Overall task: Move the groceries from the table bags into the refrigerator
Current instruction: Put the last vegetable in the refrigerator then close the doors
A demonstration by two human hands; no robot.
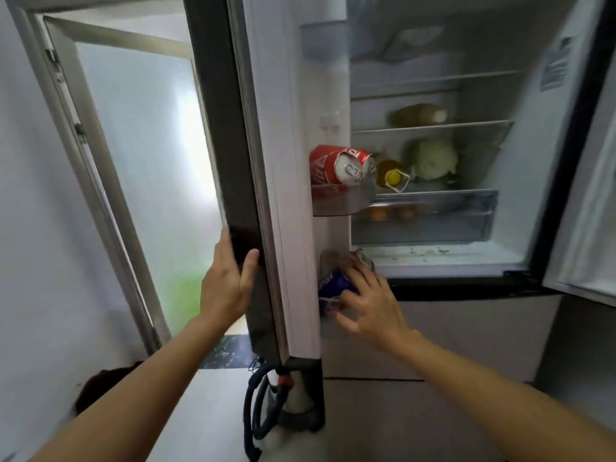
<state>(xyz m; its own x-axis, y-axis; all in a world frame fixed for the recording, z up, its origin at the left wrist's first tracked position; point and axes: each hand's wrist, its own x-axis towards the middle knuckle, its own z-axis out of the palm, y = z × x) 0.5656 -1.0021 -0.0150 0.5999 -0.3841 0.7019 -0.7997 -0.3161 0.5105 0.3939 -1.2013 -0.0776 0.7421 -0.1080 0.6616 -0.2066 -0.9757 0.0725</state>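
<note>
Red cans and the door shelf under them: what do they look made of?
Red cans: likely thin aluminium, glossy printed sides, bare silvery tops with pull tabs. Door shelf: seems clear glossy plastic; the cans' red shows through its front, though blur leaves it uncertain.

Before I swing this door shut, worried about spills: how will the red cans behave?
The red cans lie on their sides, so they may roll. The door shelf rim probably catches them. Their smooth metal looks slippery to grip.

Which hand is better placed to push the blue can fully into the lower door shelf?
Right, probably. The right hand holds the blue can at the lower door shelf. The left hand grips the door edge, away from the can.
</note>
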